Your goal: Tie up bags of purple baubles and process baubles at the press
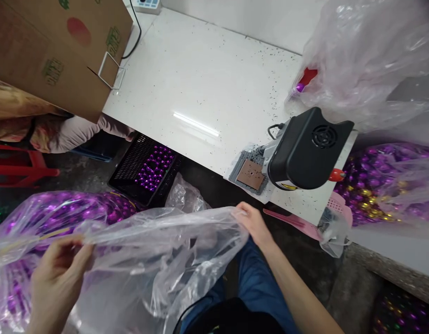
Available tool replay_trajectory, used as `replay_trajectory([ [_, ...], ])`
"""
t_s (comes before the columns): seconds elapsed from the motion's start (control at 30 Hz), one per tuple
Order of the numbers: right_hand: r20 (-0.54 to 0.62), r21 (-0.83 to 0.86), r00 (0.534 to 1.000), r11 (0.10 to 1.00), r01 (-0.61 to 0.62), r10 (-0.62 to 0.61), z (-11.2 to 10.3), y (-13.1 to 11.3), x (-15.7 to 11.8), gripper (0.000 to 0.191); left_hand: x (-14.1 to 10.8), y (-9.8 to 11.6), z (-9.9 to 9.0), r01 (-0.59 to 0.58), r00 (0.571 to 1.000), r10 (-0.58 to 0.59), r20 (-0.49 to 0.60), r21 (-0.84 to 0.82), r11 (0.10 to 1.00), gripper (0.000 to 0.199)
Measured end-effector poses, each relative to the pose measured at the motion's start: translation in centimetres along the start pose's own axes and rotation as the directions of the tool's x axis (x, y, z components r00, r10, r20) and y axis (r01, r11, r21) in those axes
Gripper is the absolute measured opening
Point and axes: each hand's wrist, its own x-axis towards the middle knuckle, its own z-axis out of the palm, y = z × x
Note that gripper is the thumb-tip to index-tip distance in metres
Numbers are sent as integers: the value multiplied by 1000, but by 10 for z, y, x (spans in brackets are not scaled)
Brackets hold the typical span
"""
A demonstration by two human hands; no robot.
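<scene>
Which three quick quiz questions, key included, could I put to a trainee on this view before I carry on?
1. What do the left hand and right hand both hold?
a) a cardboard box
b) clear plastic
c) a pink sieve

2. True or false: the black crate holds shiny purple balls.

3. Fill in: in the picture, the brown square plate lies to the ___ of the black machine.

Key: 1 b; 2 true; 3 left.
</scene>
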Motion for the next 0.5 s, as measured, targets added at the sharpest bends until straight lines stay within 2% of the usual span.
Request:
replay_trajectory([
  [0.07,-137,-44,991,999,-1,-5,-28,7,-19,49,18,13,24,6,1000,-7,-8,-84,996,24],
  [0.13,-189,-87,982,996,-8,-8,-40,21,-34,56,36,27,47,-43,999,45,25,-54,998,23],
  [0.23,-120,-87,992,995,-56,45,-51,49,-48,46,55,42,71,-159,983,154,97,53,986,20],
  [0.33,-89,-1,989,993,-121,121,-87,68,-63,47,64,52,78,-237,945,209,251,90,967,22],
  [0.4,-100,50,984,989,-142,147,-120,73,-74,56,67,55,81,-290,888,230,399,96,952,25],
  [0.43,-94,56,983,987,-154,158,-135,75,-77,58,69,56,84,-322,845,241,477,96,942,26],
  [0.5,-64,24,981,983,-180,181,-156,81,-77,58,75,53,101,-405,730,259,632,95,909,26],
])
